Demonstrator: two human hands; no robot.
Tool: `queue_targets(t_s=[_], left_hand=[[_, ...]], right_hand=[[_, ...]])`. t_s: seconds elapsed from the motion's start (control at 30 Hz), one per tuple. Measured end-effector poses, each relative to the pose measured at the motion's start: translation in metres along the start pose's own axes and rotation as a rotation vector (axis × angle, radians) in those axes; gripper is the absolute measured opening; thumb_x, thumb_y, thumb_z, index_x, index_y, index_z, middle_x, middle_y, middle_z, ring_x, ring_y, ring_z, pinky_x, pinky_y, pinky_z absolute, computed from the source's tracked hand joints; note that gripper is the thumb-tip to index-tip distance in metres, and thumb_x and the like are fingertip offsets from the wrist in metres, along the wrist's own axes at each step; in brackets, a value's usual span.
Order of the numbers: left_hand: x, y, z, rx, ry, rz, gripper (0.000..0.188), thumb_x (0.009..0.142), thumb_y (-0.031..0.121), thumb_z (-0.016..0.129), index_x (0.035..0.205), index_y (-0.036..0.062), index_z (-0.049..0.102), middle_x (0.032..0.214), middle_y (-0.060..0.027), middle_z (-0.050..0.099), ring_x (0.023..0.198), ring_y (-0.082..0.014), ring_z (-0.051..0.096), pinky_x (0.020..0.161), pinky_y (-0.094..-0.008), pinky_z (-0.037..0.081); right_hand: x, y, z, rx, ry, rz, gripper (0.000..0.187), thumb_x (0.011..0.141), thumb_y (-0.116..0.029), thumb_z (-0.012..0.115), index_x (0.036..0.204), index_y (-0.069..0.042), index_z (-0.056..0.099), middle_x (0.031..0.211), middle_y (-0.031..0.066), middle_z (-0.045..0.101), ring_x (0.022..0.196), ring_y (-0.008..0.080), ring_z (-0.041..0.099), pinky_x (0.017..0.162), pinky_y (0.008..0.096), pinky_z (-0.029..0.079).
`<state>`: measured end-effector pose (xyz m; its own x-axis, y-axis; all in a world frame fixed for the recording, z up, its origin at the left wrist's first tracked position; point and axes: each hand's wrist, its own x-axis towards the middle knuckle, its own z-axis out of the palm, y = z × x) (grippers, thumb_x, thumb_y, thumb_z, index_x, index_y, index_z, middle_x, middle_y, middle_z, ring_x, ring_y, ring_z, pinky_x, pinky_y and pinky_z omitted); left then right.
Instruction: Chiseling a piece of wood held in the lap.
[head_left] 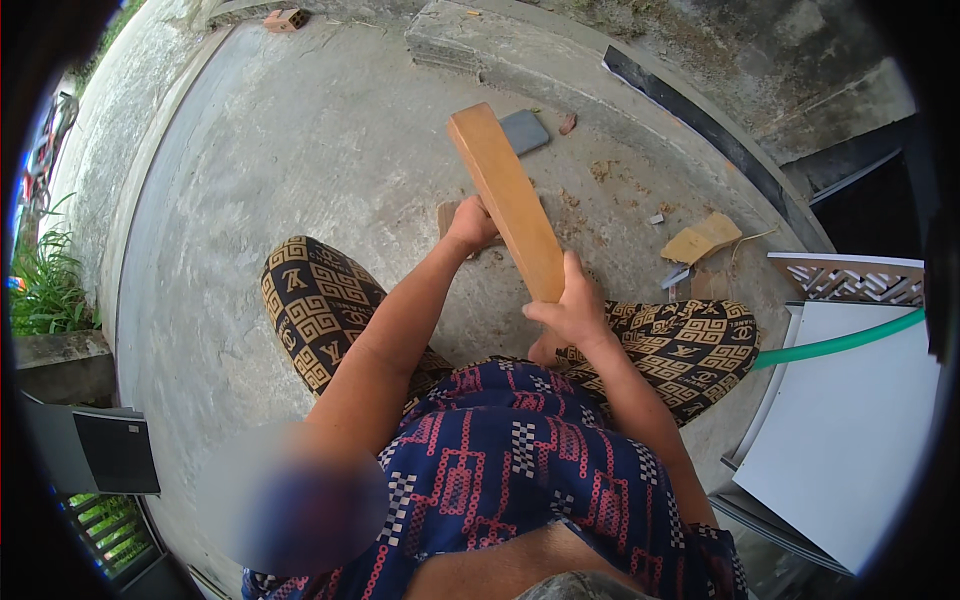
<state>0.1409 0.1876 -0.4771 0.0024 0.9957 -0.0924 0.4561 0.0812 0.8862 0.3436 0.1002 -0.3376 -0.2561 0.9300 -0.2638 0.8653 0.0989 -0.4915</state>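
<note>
We are sitting on a concrete floor [290,150], knees spreading to both sides. A white panel [850,400] is filling the right side, and a green hose [840,342] is crossing it toward our right knee. Between the knees we are holding a beam [512,205], slanting away and to the left; whether its far end is touching the floor, we are not managing to tell.

For steady handling, we are judging it best to be seating the near end deep in the palm, bracing further along the length, and minding the corners and the knee nearby. Our right hand [572,308] is grasping that near end, thumb pointing up along its side, the forearm reaching in from the lower right with the elbow bending. Our left arm is stretching straighter, and the left hand [474,222] is curling, knuckles up, against the beam's left edge; the beam is hiding its fingertips, so we are not telling what it is gripping.

A brown piece [445,214] is showing beside that hand. To the right, a yellow block [705,237] is lying near a blade [676,275]. Past the beam, a grey slab [526,131] is resting near a reddish chip [568,123].
</note>
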Motion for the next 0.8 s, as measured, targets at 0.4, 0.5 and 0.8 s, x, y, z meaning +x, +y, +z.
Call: queue_targets(t_s=[0.4, 0.5, 0.8], left_hand=[[0.001, 0.003, -0.006, -0.104, -0.047, -0.066, 0.035, 0.068, 0.007, 0.074, 0.102, 0.0055, 0.066, 0.091, -0.0063, 0.071, 0.083, -0.0195, 0.066, 0.078, -0.0328, 0.051], [-0.004, 0.006, -0.006, -0.007, 0.041, 0.041, 0.025, 0.070, 0.007, 0.074, 0.094, 0.0045, 0.067, 0.085, -0.0052, 0.070, 0.078, -0.0176, 0.065, 0.075, -0.0330, 0.051], [0.004, -0.013, -0.028, -0.558, 0.288, -0.446, 0.014, 0.070, 0.006, 0.072, 0.079, 0.0055, 0.062, 0.072, -0.0042, 0.061, 0.058, -0.0166, 0.061, 0.049, -0.0318, 0.052]], right_hand=[[0.000, -0.005, -0.010, 0.308, 0.066, -0.135, 0.069, 0.062, -0.025, 0.076, 0.116, 0.000, 0.041, 0.097, 0.0175, 0.061, 0.087, 0.0283, 0.062, 0.078, 0.0413, 0.049], [0.003, 0.003, 0.001, 0.259, -0.047, -0.059, 0.066, 0.062, -0.023, 0.077, 0.114, 0.000, 0.043, 0.094, 0.0164, 0.061, 0.082, 0.0277, 0.062, 0.074, 0.0411, 0.050], [0.020, 0.020, 0.018, 1.176, -0.064, 0.297, 0.049, 0.073, -0.020, 0.074, 0.108, 0.001, 0.049, 0.080, 0.0106, 0.055, 0.060, 0.0202, 0.059, 0.052, 0.0337, 0.053]])
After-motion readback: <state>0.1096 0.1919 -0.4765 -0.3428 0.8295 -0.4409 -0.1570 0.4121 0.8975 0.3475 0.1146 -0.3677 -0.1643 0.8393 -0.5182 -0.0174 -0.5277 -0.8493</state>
